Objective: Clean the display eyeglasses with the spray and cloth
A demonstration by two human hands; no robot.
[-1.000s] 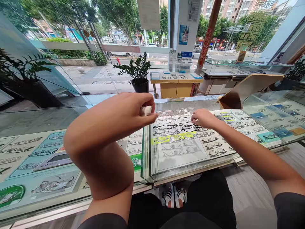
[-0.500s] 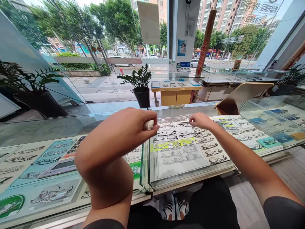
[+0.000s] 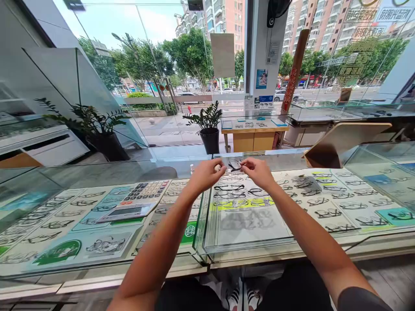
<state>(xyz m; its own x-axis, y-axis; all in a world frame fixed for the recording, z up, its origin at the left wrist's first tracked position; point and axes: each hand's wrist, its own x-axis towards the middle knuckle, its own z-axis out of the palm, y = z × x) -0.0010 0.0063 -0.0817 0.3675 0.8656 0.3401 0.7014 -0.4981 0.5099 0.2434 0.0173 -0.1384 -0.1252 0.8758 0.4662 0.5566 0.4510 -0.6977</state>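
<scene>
The right hand (image 3: 260, 173) pinches dark-framed eyeglasses (image 3: 234, 166), held between both hands above the glass-topped surface (image 3: 285, 163); the left hand (image 3: 206, 174) curls around a small white wad (image 3: 218, 167). Handling the frame seems underway, calling for a light grip.

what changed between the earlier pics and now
The right hand now holds up a pair of dark glasses and has moved closer to the left hand; the left arm, sharply bent before, has straightened. The left hand still holds a small white thing; the calculator stays put.
</scene>
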